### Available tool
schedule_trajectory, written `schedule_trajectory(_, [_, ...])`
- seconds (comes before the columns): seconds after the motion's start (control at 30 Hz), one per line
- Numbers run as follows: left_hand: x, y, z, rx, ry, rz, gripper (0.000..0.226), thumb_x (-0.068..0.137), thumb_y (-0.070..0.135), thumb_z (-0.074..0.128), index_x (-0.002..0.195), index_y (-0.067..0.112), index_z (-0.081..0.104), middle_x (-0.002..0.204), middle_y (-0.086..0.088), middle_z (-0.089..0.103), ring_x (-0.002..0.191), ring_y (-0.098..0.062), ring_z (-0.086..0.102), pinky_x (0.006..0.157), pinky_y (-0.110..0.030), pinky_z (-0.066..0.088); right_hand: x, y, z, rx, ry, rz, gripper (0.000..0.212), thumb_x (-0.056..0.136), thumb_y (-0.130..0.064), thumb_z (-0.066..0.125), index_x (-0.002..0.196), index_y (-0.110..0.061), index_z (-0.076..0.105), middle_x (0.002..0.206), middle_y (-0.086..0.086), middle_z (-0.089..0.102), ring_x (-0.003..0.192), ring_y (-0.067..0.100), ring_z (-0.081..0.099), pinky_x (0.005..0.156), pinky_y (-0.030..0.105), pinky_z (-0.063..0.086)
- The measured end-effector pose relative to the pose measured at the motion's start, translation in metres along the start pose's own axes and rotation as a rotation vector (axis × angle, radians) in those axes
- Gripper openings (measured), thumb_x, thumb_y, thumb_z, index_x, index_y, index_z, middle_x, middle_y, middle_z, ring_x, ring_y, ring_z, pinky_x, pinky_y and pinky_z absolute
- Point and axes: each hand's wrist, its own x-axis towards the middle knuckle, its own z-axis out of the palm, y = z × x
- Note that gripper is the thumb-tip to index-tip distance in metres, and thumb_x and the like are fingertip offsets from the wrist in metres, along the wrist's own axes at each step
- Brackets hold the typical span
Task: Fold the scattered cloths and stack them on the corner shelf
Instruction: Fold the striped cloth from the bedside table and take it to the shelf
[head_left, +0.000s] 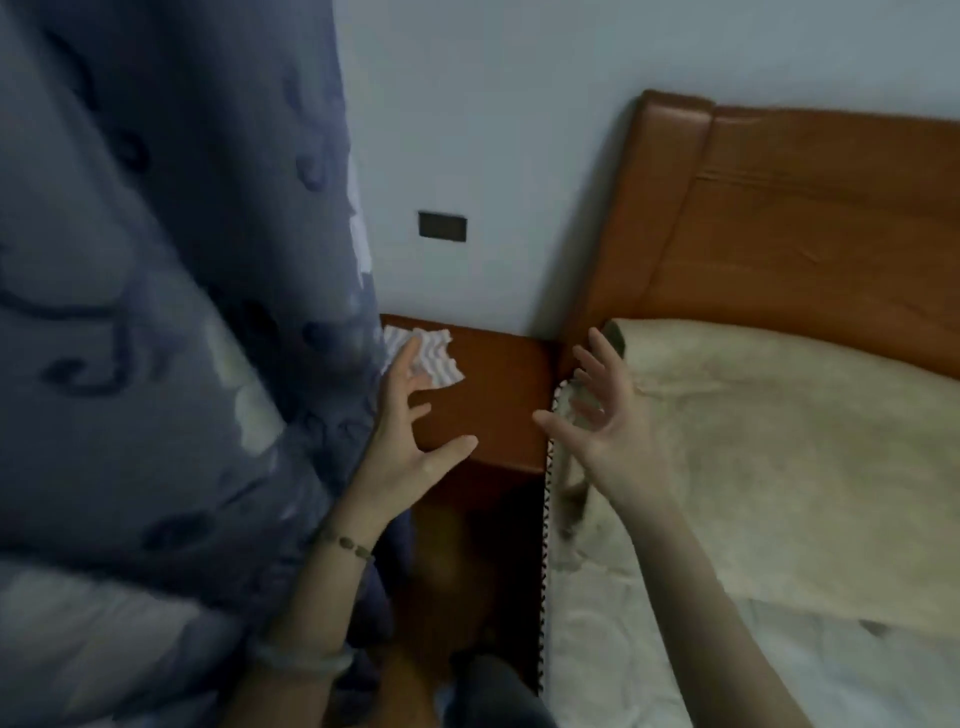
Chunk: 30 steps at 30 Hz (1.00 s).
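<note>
**Both hands spread over the corner shelf, one folded cloth at its back**

Closest to me, two bare forearms reach up into the view. The left wrist carries a pale bangle (306, 660) and, further along, a thin beaded bracelet (345, 543). To the right lies the bed's white quilted mattress (649, 675), its edge trimmed with a dark zigzag stitch. A cream blanket (779, 467) is draped over most of it.

Next come the hands. My left hand (410, 436) is wide open, palm turned toward the right, fingers fanned and thumb stretched out over the front edge of the corner shelf (498, 415). My right hand (608, 415) mirrors it, with fingers splayed and a little bent and the palm facing left. It hovers where the shelf meets the side of the bed. Neither hand is holding anything.

The shelf is a reddish-brown wooden top wedged between the bed and a large blue patterned curtain (156, 312), which hangs down the whole left side. The striped cloth (439, 358), white with grey wavy bands, lies folded at the shelf's back left corner, and the curtain covers its left edge. My left fingertips overlap the cloth's near edge in this view. I cannot tell whether they touch it or hang just above.

Beyond the shelf, a dark wall plate (442, 226) sits on the pale wall (493, 130). The bed's wooden headboard (805, 234) stands against the wall to the right.
</note>
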Motion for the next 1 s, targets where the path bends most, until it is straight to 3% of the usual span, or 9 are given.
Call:
schedule_trajectory(0.17, [0.084,-0.009,0.011,0.044,0.042,-0.047,0.101,0.077,0.007,0.076,0.149,0.035,0.011,0.153,0.016,0.023,0.136,-0.002,0.032,0.113,-0.036,0.034,0.102,0.019,0.005,-0.001,-0.123,0.003,0.088,0.078,-0.017,0.078,0.145,-0.037,0.025,0.148,-0.007,0.038,0.134,0.006,0.037,0.108,0.033,0.038])
schedule_trajectory(0.23, [0.113,-0.019,0.012,0.049,0.047,-0.066,0.101,0.076,0.007,0.077,0.146,0.039,0.011,0.154,0.008,0.024,0.138,-0.009,0.032,0.113,-0.040,0.034,0.131,0.031,0.010,-0.004,-0.143,0.022,0.090,0.078,-0.020,0.078,0.147,-0.036,0.025,0.149,-0.008,0.037,0.135,0.006,0.035,0.110,0.038,0.037])
schedule_trajectory(0.3, [0.143,-0.034,0.013,0.056,0.038,-0.104,0.101,0.076,0.009,0.078,0.140,0.048,0.011,0.152,0.011,0.024,0.138,-0.011,0.033,0.113,-0.042,0.034,0.158,0.043,0.015,-0.008,-0.149,0.054,0.090,0.077,-0.022,0.079,0.147,-0.038,0.025,0.149,-0.008,0.037,0.137,0.006,0.034,0.112,0.043,0.036])
schedule_trajectory(0.37, [0.169,-0.055,0.012,0.076,0.027,-0.120,0.102,0.075,0.009,0.078,0.142,0.044,0.010,0.147,0.027,0.021,0.136,-0.009,0.033,0.112,-0.041,0.035,0.184,0.055,0.020,-0.006,-0.139,0.086,0.089,0.077,-0.021,0.078,0.146,-0.039,0.025,0.149,-0.008,0.037,0.137,0.006,0.034,0.112,0.044,0.036])
schedule_trajectory(0.47, [0.206,-0.098,0.005,0.140,-0.004,-0.148,0.104,0.075,0.006,0.078,0.145,0.039,0.008,0.140,0.040,0.016,0.136,-0.004,0.031,0.112,-0.041,0.035,0.221,0.082,0.029,-0.030,-0.114,0.111,0.087,0.078,-0.021,0.077,0.147,-0.036,0.026,0.149,-0.009,0.038,0.136,0.003,0.034,0.112,0.041,0.035])
schedule_trajectory(0.57, [0.235,-0.136,-0.005,0.225,-0.054,-0.143,0.108,0.076,0.008,0.078,0.139,0.056,0.005,0.148,0.025,0.021,0.140,-0.008,0.029,0.114,-0.046,0.032,0.258,0.111,0.041,-0.050,-0.094,0.141,0.085,0.079,-0.018,0.077,0.146,-0.035,0.028,0.147,-0.010,0.040,0.135,0.000,0.035,0.112,0.039,0.036])
schedule_trajectory(0.67, [0.259,-0.167,-0.010,0.270,-0.055,-0.188,0.107,0.077,0.014,0.077,0.134,0.066,0.003,0.153,0.010,0.022,0.139,-0.010,0.030,0.114,-0.044,0.031,0.295,0.135,0.055,-0.069,-0.105,0.154,0.081,0.079,-0.018,0.076,0.143,-0.039,0.029,0.142,-0.015,0.041,0.130,-0.007,0.037,0.109,0.026,0.037])
schedule_trajectory(0.83, [0.284,-0.229,-0.009,0.283,-0.026,-0.317,0.104,0.080,0.014,0.075,0.130,0.070,0.003,0.147,0.014,0.027,0.133,-0.003,0.034,0.112,-0.031,0.029,0.349,0.192,0.083,-0.065,-0.154,0.157,0.076,0.080,-0.008,0.075,0.134,-0.044,0.034,0.137,-0.019,0.045,0.128,-0.008,0.041,0.103,0.013,0.038])
schedule_trajectory(1.0, [0.308,-0.316,-0.010,0.351,0.001,-0.426,0.101,0.081,0.012,0.073,0.133,0.063,0.003,0.145,0.020,0.023,0.130,-0.001,0.032,0.112,-0.031,0.027,0.388,0.275,0.120,-0.066,-0.279,0.203,0.067,0.082,-0.008,0.073,0.136,-0.033,0.043,0.135,-0.022,0.047,0.122,-0.009,0.045,0.098,0.010,0.040])
